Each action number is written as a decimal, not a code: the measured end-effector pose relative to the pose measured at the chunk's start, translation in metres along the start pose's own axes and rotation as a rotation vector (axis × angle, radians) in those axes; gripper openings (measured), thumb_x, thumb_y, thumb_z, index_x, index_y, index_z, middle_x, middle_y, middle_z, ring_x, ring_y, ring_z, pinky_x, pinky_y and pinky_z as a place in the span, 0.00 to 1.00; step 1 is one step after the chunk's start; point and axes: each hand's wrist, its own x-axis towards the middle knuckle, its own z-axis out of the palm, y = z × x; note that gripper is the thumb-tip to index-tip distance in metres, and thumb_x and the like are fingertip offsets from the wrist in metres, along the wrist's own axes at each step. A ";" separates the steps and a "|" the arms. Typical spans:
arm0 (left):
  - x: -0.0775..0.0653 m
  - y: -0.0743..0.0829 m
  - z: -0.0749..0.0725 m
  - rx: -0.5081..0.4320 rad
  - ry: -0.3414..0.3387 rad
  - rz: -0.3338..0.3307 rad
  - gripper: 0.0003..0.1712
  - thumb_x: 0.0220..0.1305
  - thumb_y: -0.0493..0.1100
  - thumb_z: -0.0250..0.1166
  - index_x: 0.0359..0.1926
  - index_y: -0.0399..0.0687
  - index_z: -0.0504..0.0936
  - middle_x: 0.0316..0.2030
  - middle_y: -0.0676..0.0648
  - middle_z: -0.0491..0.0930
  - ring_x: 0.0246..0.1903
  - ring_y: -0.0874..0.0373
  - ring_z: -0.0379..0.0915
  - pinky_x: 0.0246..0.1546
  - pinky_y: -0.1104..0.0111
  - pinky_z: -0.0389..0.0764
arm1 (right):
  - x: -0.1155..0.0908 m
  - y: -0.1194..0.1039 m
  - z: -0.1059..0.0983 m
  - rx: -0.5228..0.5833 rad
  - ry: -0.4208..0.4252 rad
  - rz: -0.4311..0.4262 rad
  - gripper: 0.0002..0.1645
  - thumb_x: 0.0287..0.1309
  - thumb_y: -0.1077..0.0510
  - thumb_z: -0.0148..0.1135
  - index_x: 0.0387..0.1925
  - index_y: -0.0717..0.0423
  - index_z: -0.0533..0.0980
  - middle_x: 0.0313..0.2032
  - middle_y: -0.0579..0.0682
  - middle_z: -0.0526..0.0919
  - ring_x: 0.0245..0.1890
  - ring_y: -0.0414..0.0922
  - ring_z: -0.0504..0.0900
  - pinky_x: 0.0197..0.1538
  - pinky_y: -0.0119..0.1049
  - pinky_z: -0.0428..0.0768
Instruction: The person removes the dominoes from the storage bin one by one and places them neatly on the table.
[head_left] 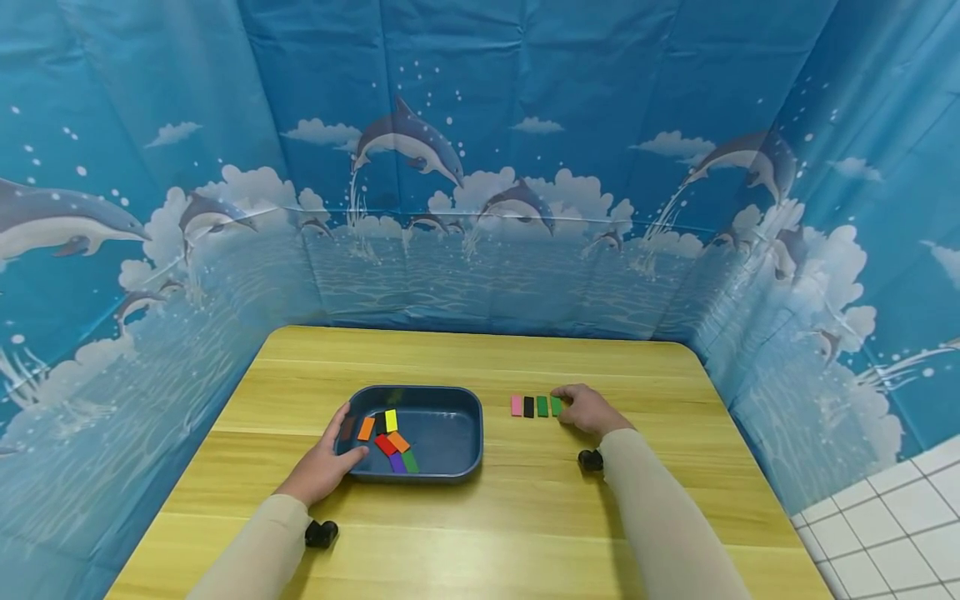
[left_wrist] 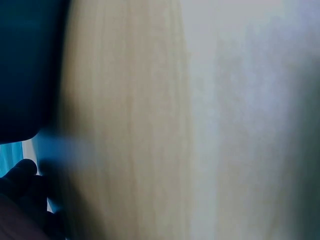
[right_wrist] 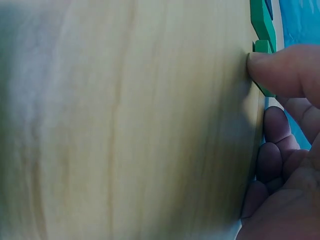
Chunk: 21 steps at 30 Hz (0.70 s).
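Note:
My left hand (head_left: 322, 464) holds the left end of a dark blue tray (head_left: 457, 477), its thumb over the near corner. Inside lie several coloured domino blocks, among them a yellow block (head_left: 391, 421), a red block (head_left: 385, 444) and a purple block (head_left: 397, 462). To the right of the tray my right hand (head_left: 588, 411) pinches a green domino block (head_left: 556, 406) between thumb and index finger, at the right end of a short row. A pink block (head_left: 516, 406), a black block (head_left: 528, 407) and another green block (head_left: 542, 407) make up the rest, side by side with small gaps.
All of it lies on a yellow wooden table (head_left: 510, 533) with rounded far corners. A blue dolphin-print curtain (head_left: 487, 275) hangs behind the table and along both sides. White tiles (head_left: 885, 508) show at the lower right.

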 end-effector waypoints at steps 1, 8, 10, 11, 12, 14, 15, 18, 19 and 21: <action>0.000 0.000 0.000 -0.002 -0.001 0.001 0.55 0.73 0.66 0.62 0.85 0.73 0.36 0.82 0.34 0.54 0.75 0.23 0.57 0.70 0.28 0.63 | 0.000 0.000 0.000 -0.002 -0.002 -0.002 0.35 0.64 0.66 0.64 0.73 0.60 0.72 0.71 0.66 0.72 0.71 0.64 0.70 0.69 0.58 0.75; -0.001 0.000 0.000 -0.013 -0.001 0.009 0.55 0.73 0.65 0.62 0.85 0.72 0.36 0.82 0.34 0.55 0.76 0.23 0.57 0.71 0.29 0.62 | -0.001 -0.001 0.002 0.020 -0.010 0.018 0.35 0.65 0.67 0.64 0.73 0.58 0.72 0.71 0.65 0.71 0.72 0.62 0.70 0.69 0.56 0.75; -0.001 0.000 0.000 -0.012 -0.002 0.010 0.54 0.73 0.65 0.62 0.85 0.72 0.35 0.82 0.34 0.54 0.76 0.23 0.56 0.71 0.28 0.62 | -0.002 -0.002 0.002 0.016 -0.012 0.018 0.35 0.65 0.67 0.64 0.73 0.58 0.72 0.72 0.65 0.71 0.72 0.63 0.69 0.69 0.56 0.75; -0.001 0.000 0.000 -0.013 -0.003 0.010 0.54 0.73 0.64 0.62 0.85 0.73 0.35 0.82 0.34 0.54 0.76 0.23 0.56 0.71 0.28 0.62 | -0.002 -0.002 0.002 0.014 -0.012 0.017 0.35 0.65 0.67 0.64 0.73 0.58 0.72 0.72 0.65 0.71 0.72 0.63 0.69 0.69 0.57 0.75; -0.001 0.000 0.000 -0.014 -0.004 0.010 0.54 0.74 0.64 0.62 0.85 0.72 0.35 0.82 0.33 0.53 0.76 0.23 0.55 0.71 0.28 0.61 | -0.003 -0.002 0.002 0.012 -0.012 0.017 0.35 0.65 0.67 0.64 0.73 0.58 0.72 0.72 0.65 0.70 0.73 0.63 0.69 0.69 0.57 0.75; -0.001 0.001 0.000 -0.016 -0.005 0.011 0.54 0.74 0.64 0.62 0.85 0.72 0.35 0.82 0.33 0.53 0.76 0.23 0.55 0.71 0.28 0.61 | -0.003 -0.002 0.002 0.019 -0.011 0.020 0.34 0.65 0.66 0.64 0.73 0.58 0.72 0.73 0.65 0.70 0.73 0.62 0.68 0.70 0.57 0.74; -0.001 0.001 0.000 -0.016 -0.004 0.010 0.54 0.74 0.64 0.62 0.86 0.72 0.36 0.82 0.33 0.53 0.76 0.23 0.55 0.71 0.28 0.61 | -0.003 -0.002 0.002 0.015 -0.012 0.016 0.34 0.65 0.66 0.64 0.73 0.58 0.72 0.73 0.65 0.70 0.73 0.63 0.68 0.70 0.57 0.74; -0.001 0.001 0.000 -0.014 -0.002 0.010 0.54 0.74 0.64 0.62 0.86 0.72 0.36 0.82 0.33 0.53 0.76 0.23 0.55 0.71 0.28 0.61 | -0.003 -0.002 0.001 0.020 -0.015 0.012 0.34 0.66 0.66 0.64 0.73 0.58 0.72 0.73 0.66 0.69 0.74 0.64 0.67 0.71 0.58 0.74; -0.001 0.001 0.000 -0.013 -0.001 0.010 0.54 0.74 0.64 0.62 0.86 0.72 0.36 0.82 0.33 0.53 0.76 0.23 0.55 0.71 0.28 0.61 | -0.003 -0.002 0.001 0.018 -0.015 0.010 0.34 0.66 0.66 0.64 0.73 0.58 0.71 0.74 0.66 0.69 0.74 0.64 0.67 0.71 0.58 0.74; -0.001 0.002 0.000 -0.012 0.002 0.010 0.54 0.74 0.64 0.62 0.86 0.72 0.36 0.82 0.33 0.53 0.76 0.23 0.55 0.71 0.28 0.61 | -0.004 -0.003 0.001 0.015 -0.016 0.002 0.35 0.66 0.66 0.64 0.73 0.59 0.71 0.73 0.66 0.69 0.74 0.65 0.67 0.71 0.59 0.74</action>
